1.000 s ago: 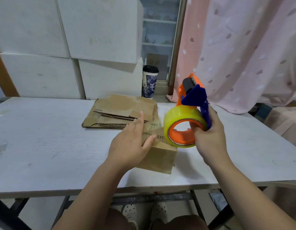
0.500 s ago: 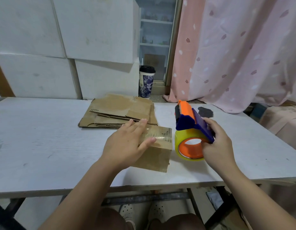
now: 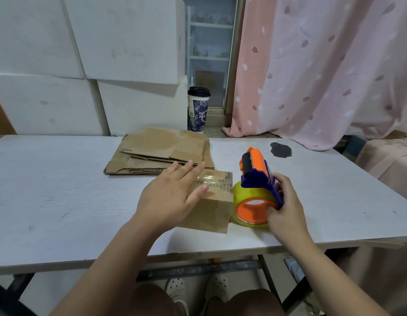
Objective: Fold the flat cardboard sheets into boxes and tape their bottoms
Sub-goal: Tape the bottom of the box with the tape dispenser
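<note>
A stack of flat brown cardboard sheets (image 3: 161,151) lies by the white worktop's (image 3: 61,190) far edge. Nearer the front edge, the left hand (image 3: 168,197) rests with straight fingers on the small taped brown cardboard box (image 3: 211,208). Just beside the box, the right hand (image 3: 287,213) grips the orange-and-blue tape dispenser (image 3: 257,190).

The tape dispenser (image 3: 257,192), held up off the bench (image 3: 61,190) a second ago by the right hand (image 3: 287,213), has come down and now stands on the bench just beside the box (image 3: 211,210), at its 3 o'clock. The left hand (image 3: 168,199) has flattened, its fingers spread further across the box's taped top.
</note>
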Action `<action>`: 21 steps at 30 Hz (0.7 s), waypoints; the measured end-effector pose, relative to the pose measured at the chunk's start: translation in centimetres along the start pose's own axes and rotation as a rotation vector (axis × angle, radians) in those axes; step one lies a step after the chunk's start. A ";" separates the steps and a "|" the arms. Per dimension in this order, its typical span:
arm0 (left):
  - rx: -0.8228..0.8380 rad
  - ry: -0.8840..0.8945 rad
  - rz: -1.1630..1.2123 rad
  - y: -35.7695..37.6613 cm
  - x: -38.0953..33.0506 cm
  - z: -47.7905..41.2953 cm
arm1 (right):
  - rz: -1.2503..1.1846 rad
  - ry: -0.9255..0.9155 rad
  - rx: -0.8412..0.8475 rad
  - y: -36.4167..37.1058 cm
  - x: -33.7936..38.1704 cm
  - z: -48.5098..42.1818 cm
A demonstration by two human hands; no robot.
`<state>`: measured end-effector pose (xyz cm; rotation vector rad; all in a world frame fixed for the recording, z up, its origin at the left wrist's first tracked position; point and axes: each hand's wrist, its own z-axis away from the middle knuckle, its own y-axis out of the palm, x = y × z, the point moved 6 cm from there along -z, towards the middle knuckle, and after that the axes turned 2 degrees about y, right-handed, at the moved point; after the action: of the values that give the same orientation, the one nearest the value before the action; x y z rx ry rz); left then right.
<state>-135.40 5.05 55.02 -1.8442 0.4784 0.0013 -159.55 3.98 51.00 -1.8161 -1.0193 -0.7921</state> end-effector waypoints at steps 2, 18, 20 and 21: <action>0.009 -0.002 0.027 -0.3 0.0 0.3 | 0.082 0.033 0.075 0.5 -0.8 0.2; 0.089 -0.221 -0.147 -0.1 0.5 -1.6 | 0.338 -0.128 0.282 2.8 3.5 -1.8; 0.136 -0.250 -0.143 0.2 1.1 -1.7 | 0.321 -0.133 0.256 2.9 3.8 -2.5; 0.154 -0.252 -0.145 0.3 1.2 -1.8 | 0.319 -0.142 0.258 2.9 4.0 -2.9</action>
<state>-134.80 2.89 55.04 -1.6950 0.1633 0.0955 -155.44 1.79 54.42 -1.7679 -0.8465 -0.3262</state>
